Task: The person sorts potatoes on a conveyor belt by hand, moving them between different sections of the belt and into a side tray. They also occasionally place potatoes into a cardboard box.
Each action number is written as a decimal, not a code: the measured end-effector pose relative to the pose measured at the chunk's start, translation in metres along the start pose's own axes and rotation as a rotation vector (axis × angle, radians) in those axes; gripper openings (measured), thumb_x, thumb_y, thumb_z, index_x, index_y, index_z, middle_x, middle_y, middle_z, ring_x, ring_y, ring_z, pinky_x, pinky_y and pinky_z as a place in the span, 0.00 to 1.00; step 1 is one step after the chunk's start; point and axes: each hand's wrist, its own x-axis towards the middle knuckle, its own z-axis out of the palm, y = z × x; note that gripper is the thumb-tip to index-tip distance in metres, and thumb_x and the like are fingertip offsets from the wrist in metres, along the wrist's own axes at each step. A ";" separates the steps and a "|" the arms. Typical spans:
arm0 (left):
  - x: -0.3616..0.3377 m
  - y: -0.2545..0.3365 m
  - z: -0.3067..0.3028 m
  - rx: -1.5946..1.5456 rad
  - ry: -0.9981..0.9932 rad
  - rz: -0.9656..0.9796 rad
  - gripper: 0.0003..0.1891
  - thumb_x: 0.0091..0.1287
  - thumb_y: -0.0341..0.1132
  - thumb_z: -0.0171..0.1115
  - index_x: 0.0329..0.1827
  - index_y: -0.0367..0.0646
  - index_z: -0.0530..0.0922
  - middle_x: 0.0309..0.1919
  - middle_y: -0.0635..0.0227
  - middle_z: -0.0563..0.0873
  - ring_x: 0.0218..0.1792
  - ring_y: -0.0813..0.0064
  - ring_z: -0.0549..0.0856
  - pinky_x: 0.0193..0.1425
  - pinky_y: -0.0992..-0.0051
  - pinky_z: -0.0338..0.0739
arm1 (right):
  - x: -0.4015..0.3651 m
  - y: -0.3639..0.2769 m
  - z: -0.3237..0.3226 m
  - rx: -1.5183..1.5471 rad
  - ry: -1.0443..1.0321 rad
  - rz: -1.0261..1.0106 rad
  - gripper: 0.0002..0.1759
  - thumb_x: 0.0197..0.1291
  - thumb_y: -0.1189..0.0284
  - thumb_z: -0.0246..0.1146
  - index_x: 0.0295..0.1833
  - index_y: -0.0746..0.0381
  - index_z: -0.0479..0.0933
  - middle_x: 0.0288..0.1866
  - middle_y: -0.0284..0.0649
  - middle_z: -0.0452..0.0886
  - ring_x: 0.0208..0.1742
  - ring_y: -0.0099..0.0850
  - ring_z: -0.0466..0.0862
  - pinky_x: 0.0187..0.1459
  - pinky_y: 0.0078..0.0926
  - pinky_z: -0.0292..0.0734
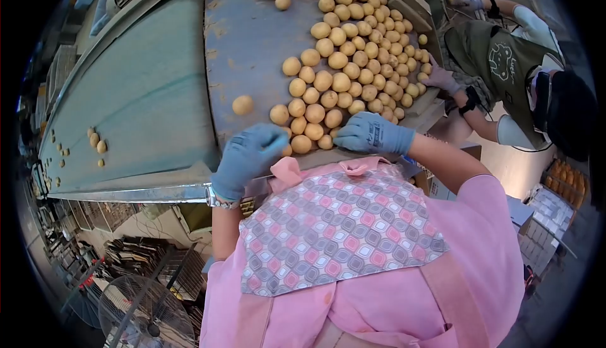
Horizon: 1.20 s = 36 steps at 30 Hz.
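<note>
My left hand (249, 156), in a blue glove, is over the near edge of the sorting table, left of the heap. Its fingers are curled inward, and what they may hold is hidden. My right hand (374, 134), gloved in blue too, rests at the near edge of the heap. Its fingers are bent down beside a potato (325, 142), and its palm is out of sight. Round, tan-yellow potatoes (341, 83) cover the right part of the grey table surface (252, 38). A single potato (242, 105) lies apart, just beyond my left hand.
On the left runs a green conveyor belt (139, 89) carrying a few small potatoes (95, 139). Across the right side, a co-worker in a dark apron (505, 57) has a gloved hand (442, 76) at the heap. A fan (145, 313) and stacked crates (142, 256) stand low at left.
</note>
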 end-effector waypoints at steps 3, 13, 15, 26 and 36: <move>-0.005 -0.015 0.003 0.177 -0.121 0.408 0.20 0.75 0.39 0.68 0.67 0.44 0.85 0.64 0.54 0.87 0.66 0.51 0.83 0.75 0.54 0.74 | 0.026 0.004 -0.001 0.011 0.129 0.225 0.13 0.67 0.69 0.64 0.56 0.54 0.81 0.43 0.32 0.84 0.46 0.32 0.86 0.49 0.38 0.80; 0.000 -0.017 -0.030 0.062 0.724 0.091 0.16 0.77 0.30 0.65 0.64 0.38 0.86 0.63 0.54 0.88 0.65 0.54 0.84 0.71 0.58 0.77 | 0.055 0.019 0.011 -0.174 0.300 0.461 0.19 0.70 0.66 0.65 0.65 0.53 0.82 0.53 0.32 0.86 0.52 0.32 0.84 0.52 0.34 0.79; -0.001 -0.018 -0.031 0.051 0.692 0.110 0.15 0.76 0.29 0.65 0.63 0.38 0.86 0.62 0.56 0.89 0.63 0.55 0.85 0.70 0.59 0.78 | 0.052 0.023 0.008 -0.020 0.284 0.519 0.20 0.71 0.63 0.65 0.66 0.53 0.82 0.51 0.35 0.86 0.52 0.34 0.85 0.52 0.36 0.80; 0.000 -0.019 -0.032 0.178 0.659 0.145 0.14 0.76 0.29 0.65 0.62 0.41 0.87 0.60 0.56 0.90 0.61 0.55 0.87 0.68 0.59 0.80 | 0.054 0.047 0.016 -0.070 0.428 0.683 0.32 0.59 0.65 0.77 0.69 0.53 0.80 0.59 0.39 0.86 0.59 0.42 0.84 0.62 0.41 0.80; -0.003 0.002 -0.038 0.239 0.736 0.186 0.14 0.74 0.31 0.66 0.61 0.41 0.87 0.59 0.56 0.90 0.60 0.53 0.87 0.68 0.57 0.79 | 0.082 0.041 -0.075 0.273 -0.175 0.677 0.33 0.64 0.44 0.69 0.67 0.53 0.83 0.55 0.53 0.89 0.56 0.49 0.89 0.60 0.46 0.82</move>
